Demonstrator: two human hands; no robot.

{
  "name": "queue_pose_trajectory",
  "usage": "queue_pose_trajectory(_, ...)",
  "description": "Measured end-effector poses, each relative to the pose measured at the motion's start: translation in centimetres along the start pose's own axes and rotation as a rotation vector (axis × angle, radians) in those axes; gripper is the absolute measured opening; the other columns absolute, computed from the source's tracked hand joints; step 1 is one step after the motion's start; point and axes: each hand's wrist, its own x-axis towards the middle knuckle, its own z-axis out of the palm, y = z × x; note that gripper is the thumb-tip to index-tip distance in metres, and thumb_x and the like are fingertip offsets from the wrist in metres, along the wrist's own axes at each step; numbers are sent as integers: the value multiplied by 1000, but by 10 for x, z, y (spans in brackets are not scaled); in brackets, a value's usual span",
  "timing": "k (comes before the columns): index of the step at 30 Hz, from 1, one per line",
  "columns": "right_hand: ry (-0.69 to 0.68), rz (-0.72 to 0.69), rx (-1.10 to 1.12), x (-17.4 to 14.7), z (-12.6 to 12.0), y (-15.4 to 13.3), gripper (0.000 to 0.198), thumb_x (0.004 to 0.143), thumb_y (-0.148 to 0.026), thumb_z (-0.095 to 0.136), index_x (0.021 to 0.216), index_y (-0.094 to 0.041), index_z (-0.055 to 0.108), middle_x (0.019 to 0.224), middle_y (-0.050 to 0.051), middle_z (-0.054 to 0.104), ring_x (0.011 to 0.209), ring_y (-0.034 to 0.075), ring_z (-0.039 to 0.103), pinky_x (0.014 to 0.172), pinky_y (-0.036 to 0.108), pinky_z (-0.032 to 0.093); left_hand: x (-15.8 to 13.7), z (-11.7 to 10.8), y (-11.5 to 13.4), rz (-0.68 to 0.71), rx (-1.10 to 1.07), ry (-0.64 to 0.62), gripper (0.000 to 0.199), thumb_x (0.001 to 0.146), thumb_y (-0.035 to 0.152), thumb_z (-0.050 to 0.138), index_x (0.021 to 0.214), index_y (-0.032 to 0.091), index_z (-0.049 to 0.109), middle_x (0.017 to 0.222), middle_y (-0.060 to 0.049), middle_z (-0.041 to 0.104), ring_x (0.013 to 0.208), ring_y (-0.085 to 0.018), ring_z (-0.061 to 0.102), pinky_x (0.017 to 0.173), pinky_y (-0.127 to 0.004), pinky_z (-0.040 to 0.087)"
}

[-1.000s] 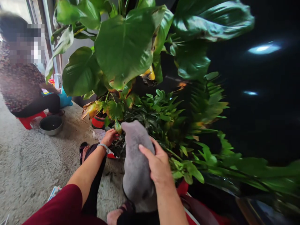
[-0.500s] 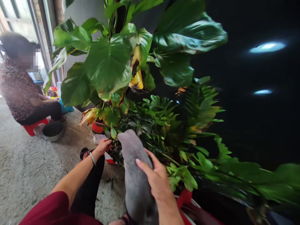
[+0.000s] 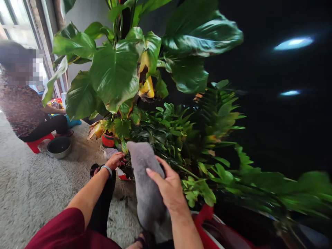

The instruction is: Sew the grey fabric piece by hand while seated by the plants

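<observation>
A long grey plush piece [image 3: 149, 186] with short soft pile stands almost upright between my knees, narrowing to a blunt corner at its top left. My right hand [image 3: 168, 185] grips its right side, thumb on the near face and fingers round the far edge. To the left of its top is my left hand [image 3: 116, 160], wearing a bangle on the wrist. The left fingers are bent together beside a drooping leaf [image 3: 123, 146], apart from the plush. Anything held in those fingertips is too small to make out.
Large-leaved potted plants [image 3: 115, 74] rise ahead, one in a red pot [image 3: 108, 140]. A red stool or chair part [image 3: 204, 218] is at lower right. On the left, a person [image 3: 22, 100] sits on a red stool [image 3: 38, 142] beside a grey basin [image 3: 59, 148].
The plush top and my right hand have shifted slightly left and up in view. My left hand has moved slightly right. The whole view has also shifted a little.
</observation>
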Motion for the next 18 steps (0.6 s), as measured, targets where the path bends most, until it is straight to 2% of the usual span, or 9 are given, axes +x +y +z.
queue_pose_trajectory(2,107,-94,-45,22,-2,-4,59,65,-44,75,118,-20,67,105,7,75,92,28,70,84,39,54,-1,-2,3,-2,33,-15,32,60,30,83,75,16,58,65,2,58,61,-12,57,61,-25,44)
queue_pose_trajectory(4,157,-106,-93,39,3,8,62,64,-44,73,120,-18,65,106,9,75,91,28,69,85,41,54,-1,-3,4,-4,42,-24,33,59,30,83,75,16,58,66,2,59,62,-12,58,61,-25,44)
queue_pose_trajectory(6,113,-45,-157,39,9,29,61,61,-43,72,115,-17,68,102,10,75,90,30,70,86,44,53,1,-5,4,-8,46,-14,34,57,31,83,76,16,59,66,2,59,61,-12,57,61,-25,44)
queue_pose_trajectory(9,-45,32,-211,13,10,47,49,59,-39,71,103,-19,73,97,8,77,91,31,70,88,45,53,5,-7,2,-15,43,0,36,55,31,84,77,16,60,64,2,60,60,-13,56,62,-26,44)
queue_pose_trajectory(11,-84,36,-153,-4,3,38,47,63,-41,71,105,-19,73,97,7,77,91,30,70,85,41,54,6,-8,1,-7,49,-13,37,55,31,85,77,16,60,67,1,61,62,-13,57,62,-26,44)
queue_pose_trajectory(13,-31,4,-88,-7,-4,18,52,65,-44,72,111,-19,71,101,7,76,92,29,70,84,38,54,4,-9,4,4,74,-34,38,57,33,85,78,15,60,68,0,61,63,-13,58,62,-26,44)
queue_pose_trajectory(16,92,-69,-87,12,-10,-1,58,66,-46,73,118,-21,67,107,7,75,93,28,69,86,39,53,-3,-9,9,5,114,-35,37,59,33,84,78,15,58,68,1,59,62,-13,58,60,-25,43)
queue_pose_trajectory(18,101,-75,-155,21,-8,6,58,64,-44,72,118,-20,68,107,8,75,94,29,69,89,43,51,-7,-7,10,7,108,21,35,60,31,83,78,15,57,68,2,58,61,-12,58,59,-25,43)
